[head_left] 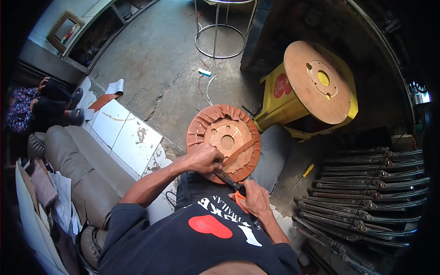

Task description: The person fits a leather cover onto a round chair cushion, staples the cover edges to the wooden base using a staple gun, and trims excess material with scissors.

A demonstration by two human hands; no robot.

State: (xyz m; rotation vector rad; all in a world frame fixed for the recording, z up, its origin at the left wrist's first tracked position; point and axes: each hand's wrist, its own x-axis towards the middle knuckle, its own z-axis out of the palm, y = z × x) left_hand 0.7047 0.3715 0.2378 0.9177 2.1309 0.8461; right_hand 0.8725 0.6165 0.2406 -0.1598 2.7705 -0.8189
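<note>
A round stool seat lies underside up on my lap, its brown vinyl cover pleated and stapled around a wooden disc. My right hand is closed around the orange handles of a pair of scissors. Their blades point up and left to the seat's near edge, close to my other hand. With closed fingers, my left hand pinches a narrow strip of brown vinyl that stretches across the underside. Part of the blades and the exact cutting point are hidden by my left fingers.
A wooden disc rests on a yellow plastic stool at the right. Beside me are a yellow-handled screwdriver and stacked metal frames. Grey cushions lie left, where another person sits. A chrome stool frame stands ahead.
</note>
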